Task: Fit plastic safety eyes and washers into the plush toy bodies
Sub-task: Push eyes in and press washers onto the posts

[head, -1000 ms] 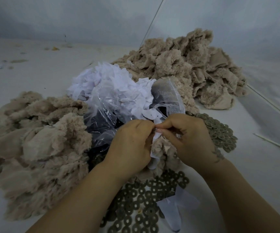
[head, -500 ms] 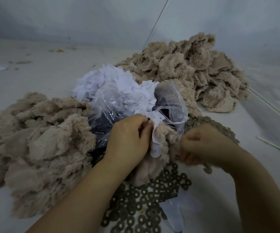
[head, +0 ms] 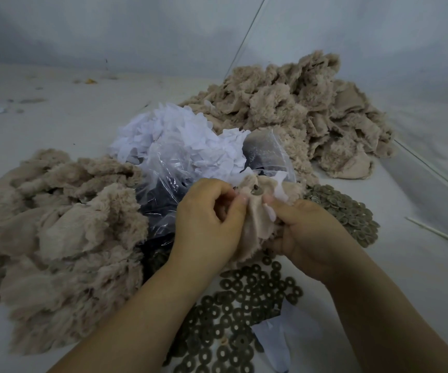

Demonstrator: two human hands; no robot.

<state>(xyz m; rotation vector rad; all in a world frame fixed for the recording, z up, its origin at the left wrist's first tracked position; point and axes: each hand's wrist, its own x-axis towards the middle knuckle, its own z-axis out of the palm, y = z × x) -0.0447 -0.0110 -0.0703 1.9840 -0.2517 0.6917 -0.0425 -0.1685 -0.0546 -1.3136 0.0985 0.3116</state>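
A beige plush body [head: 258, 224], turned inside out, is held between both hands at the middle of the view. My left hand [head: 208, 219] grips its left side with curled fingers. My right hand [head: 309, 235] pinches its right side together with a white backing piece [head: 280, 193]. A dark round washer [head: 256, 190] sits on the fabric between my fingertips. Loose dark washers [head: 233, 319] lie scattered below the hands, and another heap of washers [head: 344, 211] lies to the right. The eye itself is hidden under the fabric.
A pile of beige plush bodies [head: 56, 238] lies at the left and a second pile [head: 298, 111] at the back right. A clear plastic bag [head: 169, 184] with dark parts and a heap of white cut pieces [head: 179, 138] sit behind the hands. A thin stick [head: 438, 234] lies at right.
My right hand went out to the washer heap at the right and came back to the plush body. A washer now sits on the fabric between my fingertips.
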